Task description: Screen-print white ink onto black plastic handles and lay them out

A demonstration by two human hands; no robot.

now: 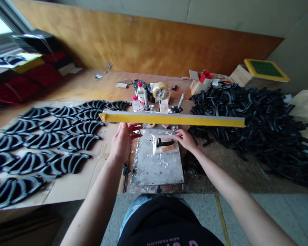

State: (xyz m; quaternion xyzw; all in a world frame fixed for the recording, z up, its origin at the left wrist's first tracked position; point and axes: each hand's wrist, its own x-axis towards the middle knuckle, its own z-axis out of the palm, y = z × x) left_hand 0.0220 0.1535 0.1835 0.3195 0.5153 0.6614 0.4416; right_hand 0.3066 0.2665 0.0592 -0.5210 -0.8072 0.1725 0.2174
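Observation:
A silver metal plate lies on the table in front of me, with a black curved plastic part resting on an orange fixture near its far end. A long yellow-edged screen frame hangs tilted up above the plate. My left hand is by the plate's far left corner, fingers stretched forward and apart under the frame. My right hand sits at the plate's far right corner, fingertips close to the black part; what they touch is unclear.
Rows of black curved parts lie on cardboard at the left. A big heap of the same parts fills the right. Bottles, a tape roll and clamps stand behind the frame. Another yellow frame rests at the back right.

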